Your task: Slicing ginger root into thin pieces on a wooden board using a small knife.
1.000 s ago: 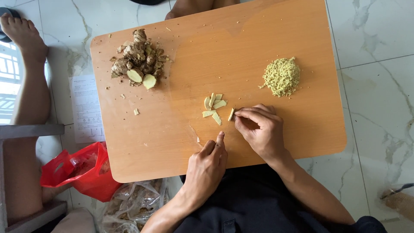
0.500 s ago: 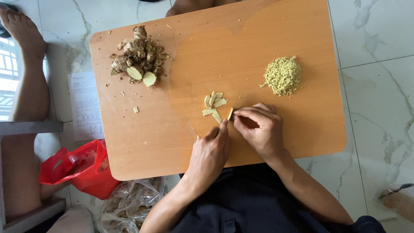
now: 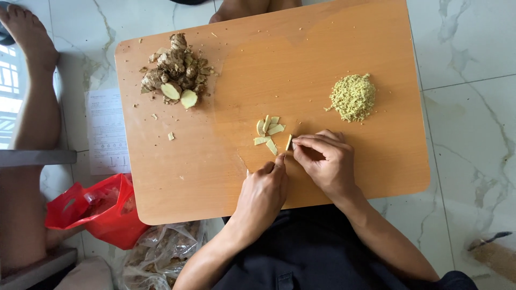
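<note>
Risk, near edge: the left hand (image 3: pixel 262 194) is fisted round what looks like a thin knife (image 3: pixel 243 162), blade barely visible; if the edge skids on the smooth tabletop (image 3: pixel 376 32), the fingertips just beside it could get nicked.
Risk, the slice: the ginger slice (image 3: pixel 289 142) is small and stands on edge, so it can roll or flick out of the pinch.
Left hand pose: knuckles up, index finger stretched forward to the slice, wrist low by the near edge.
Right hand pose: the right hand (image 3: pixel 326 161) arches over, fingertips pressed together, pinching the slice right of centre.
Just beyond: cut ginger pieces (image 3: pixel 267 133) lie touching each other.
Far right: minced ginger heap (image 3: pixel 353 97), well apart.
Far left: whole ginger roots (image 3: pixel 174 71) near the corner.
Floor, left: red plastic bag (image 3: pixel 97 209).
</note>
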